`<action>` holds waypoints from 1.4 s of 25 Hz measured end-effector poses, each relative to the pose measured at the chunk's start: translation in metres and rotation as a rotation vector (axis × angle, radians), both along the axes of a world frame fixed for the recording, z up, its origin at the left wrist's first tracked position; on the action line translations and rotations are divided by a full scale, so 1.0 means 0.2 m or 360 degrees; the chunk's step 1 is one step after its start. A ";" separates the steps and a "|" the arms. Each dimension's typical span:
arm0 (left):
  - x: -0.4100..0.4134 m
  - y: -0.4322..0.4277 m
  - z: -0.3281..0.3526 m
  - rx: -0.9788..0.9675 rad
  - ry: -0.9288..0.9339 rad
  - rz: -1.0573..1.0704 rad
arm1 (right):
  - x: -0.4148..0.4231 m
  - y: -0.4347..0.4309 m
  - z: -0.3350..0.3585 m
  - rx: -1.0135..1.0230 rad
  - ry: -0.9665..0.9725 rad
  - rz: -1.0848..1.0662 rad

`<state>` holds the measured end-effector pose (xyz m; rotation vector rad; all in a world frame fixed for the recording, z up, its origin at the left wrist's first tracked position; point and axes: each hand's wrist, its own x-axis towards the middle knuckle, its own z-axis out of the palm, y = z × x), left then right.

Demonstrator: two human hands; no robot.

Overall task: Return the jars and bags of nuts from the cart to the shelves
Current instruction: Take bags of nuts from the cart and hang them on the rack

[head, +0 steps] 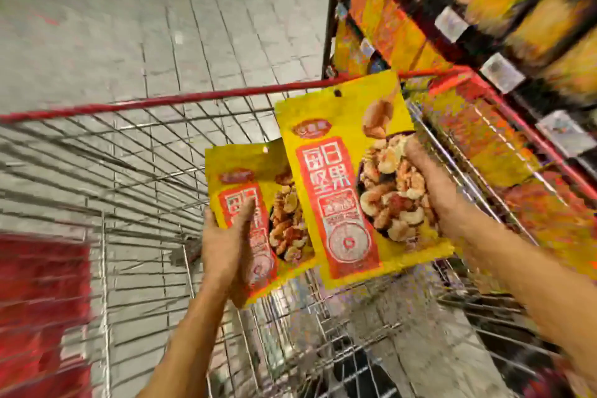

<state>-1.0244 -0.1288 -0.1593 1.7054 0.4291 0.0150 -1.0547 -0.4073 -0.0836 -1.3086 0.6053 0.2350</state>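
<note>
two yellow nut bags held above the cart (161, 99), long axes upright. left hand (226, 236) grips the left bag (240, 160) at its lower edge. right hand (433, 194) fingers (416, 155) clasp the right bag (326, 171). shelves (484, 87) lie right, so the right hand is nearer and probably goes first.

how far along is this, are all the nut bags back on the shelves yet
Not yet. Done: the cart shows no loose packs on its visible wire, though blur hides its near end. In hand: the left hand grips the left yellow bag, and the right hand grips the right yellow bag, which overlaps it above the cart. Left: neither bag is on the shelves at right, so both need placing.
</note>
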 end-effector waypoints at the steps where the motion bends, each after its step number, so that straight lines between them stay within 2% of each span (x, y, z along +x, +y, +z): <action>1: 0.00 -0.03 0.18 -0.0055 -0.0098 -0.0083 | -0.11 -0.01 0.16 0.0244 -0.0129 -0.0091; 3: -0.03 -0.11 0.51 -0.0162 -0.0248 -0.0249 | -0.36 -0.06 0.43 0.0424 -0.0404 -0.0311; 6: -0.13 -0.38 0.92 -0.0290 -0.0414 -0.0513 | -0.75 -0.17 0.72 0.0350 -0.0668 -0.0617; 10: -0.42 -0.86 1.29 -0.0646 -0.0435 -0.1043 | -1.35 -0.37 0.96 0.0188 -0.0889 -0.1036; 15: -0.98 -1.43 1.45 -0.0742 -0.0510 -0.1628 | -2.15 -0.57 1.08 -0.0052 -0.0927 -0.1502; 21: -1.80 -2.05 1.48 -0.0939 -0.0266 -0.1985 | -3.07 -0.73 1.15 -0.0247 -0.0866 -0.2005; 27: -2.13 -2.33 1.58 -0.1027 -0.0326 -0.2007 | -3.44 -0.88 1.24 -0.0303 -0.0973 -0.2160; 35: -2.06 -2.72 1.87 -0.1003 -0.0364 -0.2086 | -3.35 -1.19 1.27 -0.0442 -0.0958 -0.2287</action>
